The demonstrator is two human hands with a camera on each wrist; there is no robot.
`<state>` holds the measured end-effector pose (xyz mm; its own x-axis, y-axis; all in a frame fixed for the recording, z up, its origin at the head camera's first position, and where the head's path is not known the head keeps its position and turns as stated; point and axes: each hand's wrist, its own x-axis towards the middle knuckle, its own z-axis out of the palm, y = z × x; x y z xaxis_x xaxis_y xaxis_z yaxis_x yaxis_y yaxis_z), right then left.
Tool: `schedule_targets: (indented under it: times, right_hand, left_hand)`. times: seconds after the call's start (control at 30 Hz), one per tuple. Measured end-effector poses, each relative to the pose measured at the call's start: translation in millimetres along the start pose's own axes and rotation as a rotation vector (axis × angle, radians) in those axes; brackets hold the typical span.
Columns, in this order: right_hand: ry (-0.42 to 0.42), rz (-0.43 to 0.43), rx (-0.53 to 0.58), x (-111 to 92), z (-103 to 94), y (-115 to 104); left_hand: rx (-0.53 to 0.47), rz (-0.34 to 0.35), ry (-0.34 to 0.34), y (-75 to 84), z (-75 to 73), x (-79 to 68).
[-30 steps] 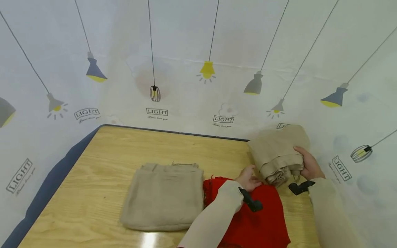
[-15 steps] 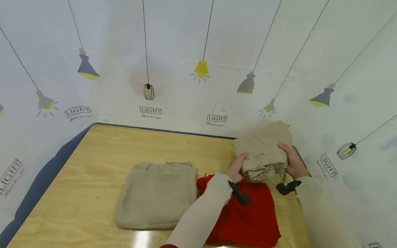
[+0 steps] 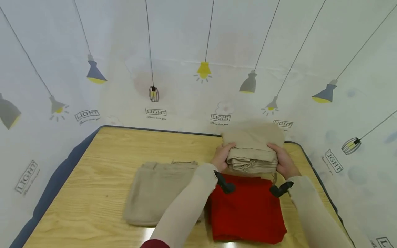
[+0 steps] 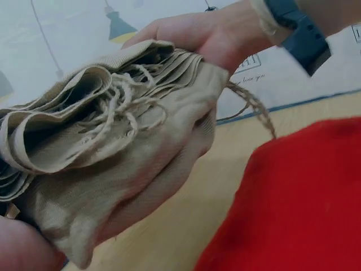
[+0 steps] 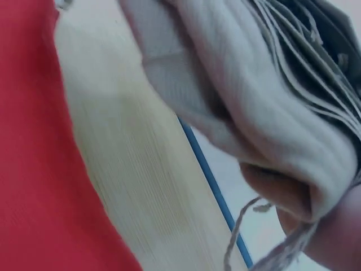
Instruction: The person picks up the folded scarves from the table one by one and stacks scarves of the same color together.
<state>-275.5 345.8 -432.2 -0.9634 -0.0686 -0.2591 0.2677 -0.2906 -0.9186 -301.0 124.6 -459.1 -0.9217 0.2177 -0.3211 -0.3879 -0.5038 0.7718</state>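
Observation:
Both hands grip a folded beige cloth (image 3: 252, 137) by its two sides, near the back right of the table. My left hand (image 3: 221, 156) holds its left side, thumb on top; my right hand (image 3: 283, 160) holds the right side likewise. Layered folds and twisted fringe cords show along the cloth's near end, clearly in the left wrist view, where the bundle (image 4: 135, 152) hangs over the wood. One braided cord (image 5: 240, 226) dangles by the right hand. Just in front lies a folded red cloth (image 3: 246, 210). Left of that, a second folded beige cloth (image 3: 155, 193) is partly hidden by the left sleeve.
The wooden table (image 3: 90, 179) has a dark blue edge (image 3: 155, 130) along its back and sides. Behind it hangs a pale sheet (image 3: 180, 41) printed with lamps and lettering. A dark band sits on each wrist.
The left hand has gone from the red cloth to the held beige cloth's left side. The held cloth has moved left and turned squarer to the person, showing its folded end.

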Motion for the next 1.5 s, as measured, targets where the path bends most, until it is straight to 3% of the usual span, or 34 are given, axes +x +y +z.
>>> schedule_targets:
  times: [0.17,0.5,0.7,1.0,1.3,1.5]
  right_hand:
    - [0.045,-0.006,-0.018,-2.3,27.1,8.8]
    - [0.086,-0.003,-0.157,-10.5,74.8,26.2]
    - [0.08,0.031,-0.144,-14.8,108.4,50.1]
    - [0.06,0.056,-0.06,-21.9,159.9,85.5]
    - [-0.021,0.011,-0.109,-32.1,193.2,104.2]
    - [-0.041,0.007,-0.242,-44.8,211.3,120.6]
  left_hand:
    - [0.081,0.054,-0.021,19.3,-22.7,-5.3]
    - [0.217,0.094,-0.089,53.3,-75.8,-24.3]
    - [0.277,0.14,-0.01,58.6,-116.9,-41.8]
    - [0.319,0.16,0.076,70.3,-171.2,-81.2]
    - [0.336,0.175,0.083,83.3,-207.9,-113.9]
    - [0.371,0.171,0.138,84.1,-235.2,-135.0]
